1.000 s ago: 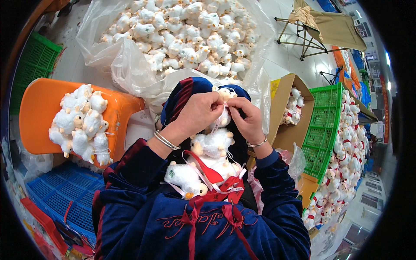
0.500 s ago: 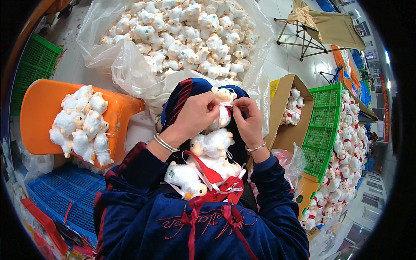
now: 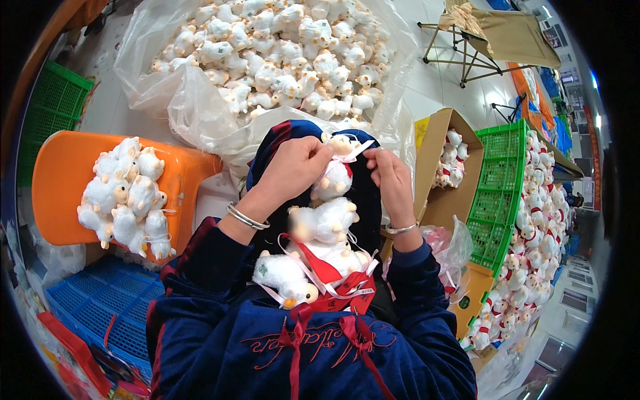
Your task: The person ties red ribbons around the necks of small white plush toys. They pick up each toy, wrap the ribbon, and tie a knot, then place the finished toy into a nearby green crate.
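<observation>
Now the fingers (image 3: 313, 155) of the left hand (image 3: 292, 170) stay pinched on the small white plush lamb toy (image 3: 333, 179) held over the lap, while the right hand (image 3: 392, 175) has drawn apart, its fingers nipping the pale pink ribbon (image 3: 352, 153) taut from the toy's neck; more white plush lambs (image 3: 320, 247) lie in the lap below, suggesting the bow is being tightened

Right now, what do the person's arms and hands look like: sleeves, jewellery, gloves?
Both hands bare, no gloves. Left hand: thin silver bangles at the wrist. Right hand: one silver bangle. Sleeves dark navy, plush-looking, with dark red trim along the left one.
</observation>
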